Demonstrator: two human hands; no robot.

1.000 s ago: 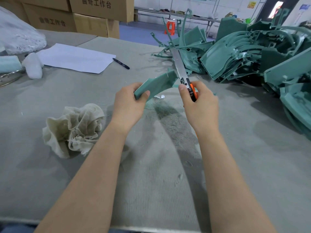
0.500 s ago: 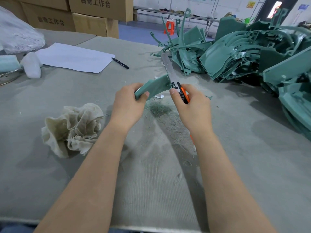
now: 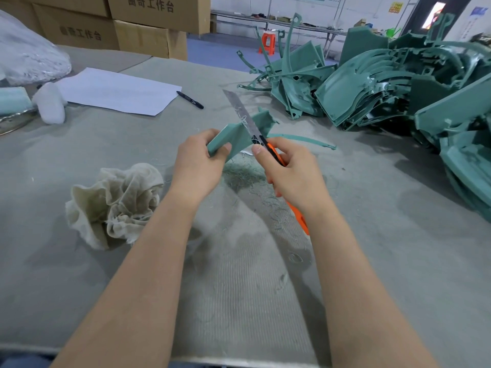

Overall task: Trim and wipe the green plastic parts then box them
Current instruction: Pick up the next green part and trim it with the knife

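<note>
Your left hand has its fingers curled round the green part's near end; your right hand grips the orange-handled knife, blade across it. It's matte teal, angled, held above shavings on the tabletop.

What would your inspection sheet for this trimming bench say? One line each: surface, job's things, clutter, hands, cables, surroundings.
Surface: grey table, green shavings at centre.
Job's things: green part held up, knife blade laid across it; pile of green parts far right; crumpled cloth left.
Clutter: white paper, black pen.
Hands: left hand grips the part; right hand grips the knife.
Cables: nothing seen.
Surroundings: cardboard boxes, orange stool.
</note>
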